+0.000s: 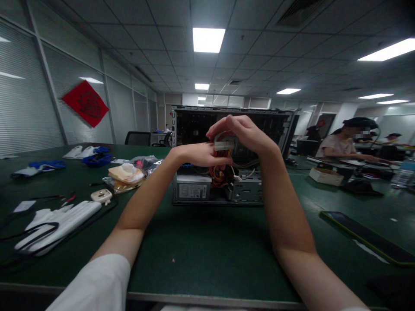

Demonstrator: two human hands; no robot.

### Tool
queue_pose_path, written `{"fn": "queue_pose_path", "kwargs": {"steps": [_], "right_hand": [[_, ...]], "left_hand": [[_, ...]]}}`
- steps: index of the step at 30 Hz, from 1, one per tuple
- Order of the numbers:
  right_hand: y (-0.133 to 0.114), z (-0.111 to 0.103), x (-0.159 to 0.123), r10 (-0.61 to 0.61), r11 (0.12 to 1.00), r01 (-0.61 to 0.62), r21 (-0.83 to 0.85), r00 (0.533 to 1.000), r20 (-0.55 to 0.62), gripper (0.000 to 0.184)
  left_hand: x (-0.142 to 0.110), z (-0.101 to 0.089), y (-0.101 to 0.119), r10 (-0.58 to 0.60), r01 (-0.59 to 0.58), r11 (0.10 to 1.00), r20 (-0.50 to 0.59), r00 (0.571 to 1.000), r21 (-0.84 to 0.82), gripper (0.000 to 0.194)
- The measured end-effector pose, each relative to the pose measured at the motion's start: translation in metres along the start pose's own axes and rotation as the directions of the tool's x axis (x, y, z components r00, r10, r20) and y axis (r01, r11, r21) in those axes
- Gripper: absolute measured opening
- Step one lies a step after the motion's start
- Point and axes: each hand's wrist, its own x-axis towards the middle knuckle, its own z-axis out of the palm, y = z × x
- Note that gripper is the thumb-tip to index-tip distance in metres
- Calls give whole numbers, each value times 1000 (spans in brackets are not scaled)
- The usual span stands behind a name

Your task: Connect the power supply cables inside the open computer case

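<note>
An open computer case (217,202) lies on its side on the green table, its inside facing me. My left hand (199,154) grips a bundle of red, orange and yellow power cables (223,153) in front of it, thumb across the near side. At the top of the bundle is a wide whitish power connector (225,144). My right hand (243,129) arches over this connector with fingers bent around it; its thumb is hidden. Below the hands are the labelled power supply (193,190) and a metal drive cage (246,191).
To the left lie a white power strip (69,222), a white plug adapter (101,196), clear plastic bags (126,175) and blue-and-white gloves (97,156). A phone (369,235) rests at right, with a small box (326,175) beyond. Another person (340,144) sits farther back.
</note>
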Motion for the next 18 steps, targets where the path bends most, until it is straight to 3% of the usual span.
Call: {"fn": "queue_pose_path", "kwargs": {"steps": [3,6,8,13,16,18], "right_hand": [[2,-11,-6,20,999,-11,-36,971,240,53],[9,-17,-10,90,996,-87,-24,921,378,70],[11,-16,-9,82,997,-81,-20,914,398,78],[4,-15,-5,-14,993,59,-106,924,382,71],[-8,-25,-10,-68,994,101,-48,888,454,67],[-23,-31,-16,-122,991,136,5,869,479,55]], "left_hand": [[3,0,0,70,-70,997,-12,998,-24,32],[6,0,-2,151,-152,988,-47,988,-32,28],[6,0,-2,175,-174,985,-103,979,19,27],[5,1,6,185,-167,978,-149,971,127,25],[6,8,16,172,-117,939,-147,974,322,29],[9,14,25,162,-101,886,-98,982,453,29]]}}
